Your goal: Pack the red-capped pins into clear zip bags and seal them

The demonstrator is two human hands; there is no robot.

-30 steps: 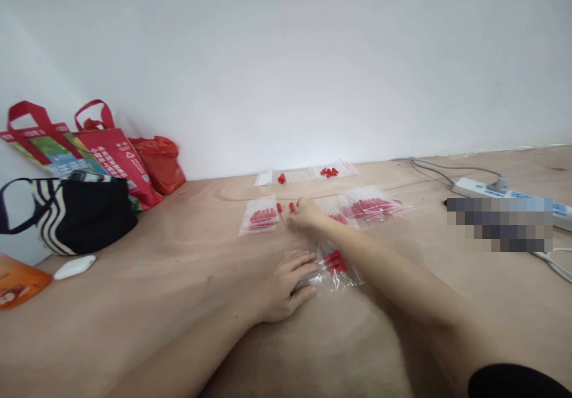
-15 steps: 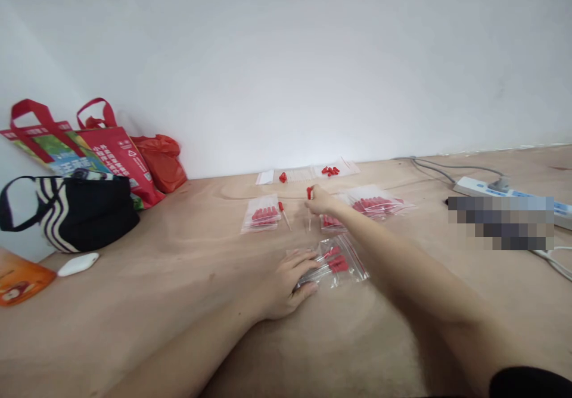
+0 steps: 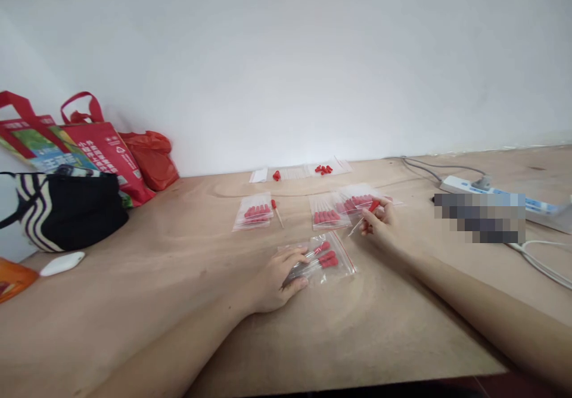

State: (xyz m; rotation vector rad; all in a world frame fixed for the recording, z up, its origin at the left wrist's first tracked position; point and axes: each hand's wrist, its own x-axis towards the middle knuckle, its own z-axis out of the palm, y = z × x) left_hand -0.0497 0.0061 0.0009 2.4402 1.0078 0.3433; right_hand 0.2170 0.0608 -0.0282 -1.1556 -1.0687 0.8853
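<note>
My left hand (image 3: 286,273) grips the left end of a clear zip bag (image 3: 346,265) lying on the table, thumb on the near side and fingers over the top. Inside the bag are a few droppers with red rubber bulbs (image 3: 329,259). My right hand (image 3: 379,222) pinches a dropper (image 3: 356,226) by its red bulb, its thin tip slanting down and left just off the bag's open-looking right end. Another dropper (image 3: 277,213) lies on the table farther back. Zip bags of red-bulbed droppers (image 3: 325,217) lie behind my right hand, and one more filled bag (image 3: 254,212) is to the left.
By the wall lie loose red bulbs (image 3: 324,170) and a row of pale tubes (image 3: 292,173) on plastic. Shopping bags (image 3: 107,156), a black pouch (image 3: 84,210) and a white case (image 3: 62,263) stand at the left. A power strip (image 3: 504,192) with cables is at the right.
My right hand has moved from the back middle toward me and to the right, carrying the dropper. My left hand stays on the zip bag; the view has shifted slightly.
</note>
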